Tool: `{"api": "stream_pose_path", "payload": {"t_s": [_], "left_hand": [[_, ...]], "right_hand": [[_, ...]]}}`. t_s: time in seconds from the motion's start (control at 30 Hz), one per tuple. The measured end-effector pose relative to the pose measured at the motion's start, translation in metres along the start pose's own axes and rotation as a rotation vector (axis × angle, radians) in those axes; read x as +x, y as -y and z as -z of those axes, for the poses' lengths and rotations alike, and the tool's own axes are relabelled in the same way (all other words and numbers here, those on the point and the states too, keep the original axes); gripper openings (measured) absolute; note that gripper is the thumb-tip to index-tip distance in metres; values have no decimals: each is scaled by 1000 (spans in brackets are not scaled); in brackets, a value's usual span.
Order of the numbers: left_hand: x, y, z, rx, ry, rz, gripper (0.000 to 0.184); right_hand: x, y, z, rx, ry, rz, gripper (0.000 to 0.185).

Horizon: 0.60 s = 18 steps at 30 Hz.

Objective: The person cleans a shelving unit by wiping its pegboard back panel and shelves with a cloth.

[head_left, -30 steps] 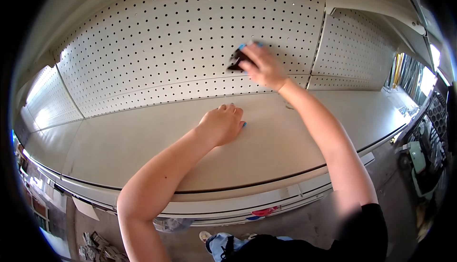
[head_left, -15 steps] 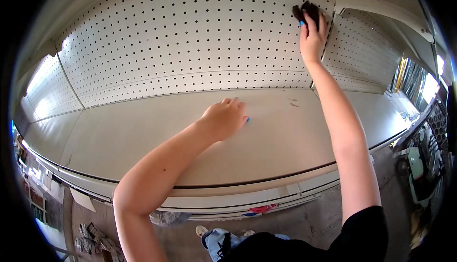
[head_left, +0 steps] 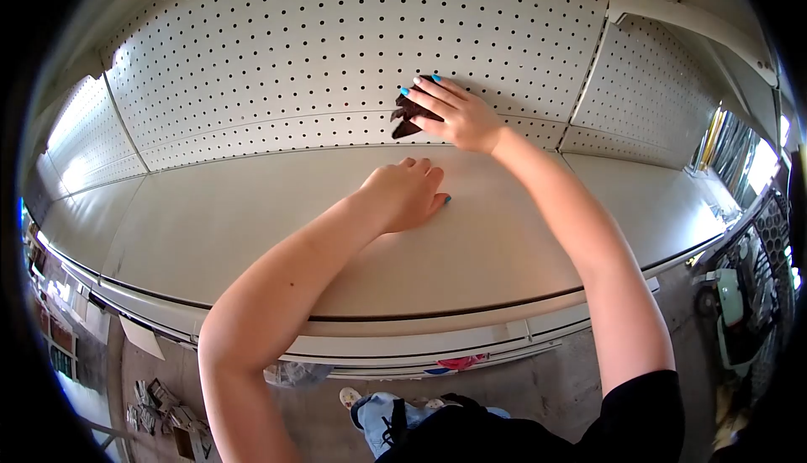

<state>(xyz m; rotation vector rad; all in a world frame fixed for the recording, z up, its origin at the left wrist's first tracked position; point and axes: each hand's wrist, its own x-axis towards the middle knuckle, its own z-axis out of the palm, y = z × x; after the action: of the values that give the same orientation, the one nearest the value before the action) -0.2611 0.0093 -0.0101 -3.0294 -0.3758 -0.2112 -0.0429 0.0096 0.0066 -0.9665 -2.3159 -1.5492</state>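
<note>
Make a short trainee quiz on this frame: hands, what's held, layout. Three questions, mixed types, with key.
1. Multiple choice: what is under the fingers of the right hand?
A) a bottle
B) a dark cloth
C) a brush

2. True or false: the left hand is up against the pegboard.

3. Fill in, near or far: as the wearer sees it, the pegboard rises along the ____ edge of the shelf.

Key:
1. B; the right hand has it against the pegboard.
2. False; the left hand rests on the shelf.
3. far
</note>
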Motion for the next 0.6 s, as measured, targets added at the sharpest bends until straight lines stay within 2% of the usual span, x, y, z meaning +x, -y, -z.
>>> {"api": "stream_pose_path", "payload": {"t_s": [0.03,0.07,0.13,0.27,0.33,0.37,0.47,0.53,0.6], "left_hand": [[0,1,-4,-13,-14,-1,33],[0,2,-9,-24,-27,-3,33],[0,5,-13,-41,-48,-9,32],[1,5,-11,-48,-15,-16,32],[2,-2,-6,-11,41,3,33],[4,-7,-3,16,70,26,34],[6,-14,-6,85,59,62,36],[5,-15,-5,108,47,71,36],[5,-17,-2,98,53,76,37]], "right_hand": [[-3,-9,5,-21,53,54,15],[-5,-17,11,27,4,39,16],[-3,-36,31,345,-134,-556,23],[-56,-102,30,-331,-514,-701,33],[-57,-100,37,-426,-464,-832,33],[-52,-95,32,-355,-516,-876,32],[-42,-78,8,-315,-570,-811,33],[-28,-54,0,-321,-431,-636,34],[-9,-25,-11,-160,-365,-455,28]]}}
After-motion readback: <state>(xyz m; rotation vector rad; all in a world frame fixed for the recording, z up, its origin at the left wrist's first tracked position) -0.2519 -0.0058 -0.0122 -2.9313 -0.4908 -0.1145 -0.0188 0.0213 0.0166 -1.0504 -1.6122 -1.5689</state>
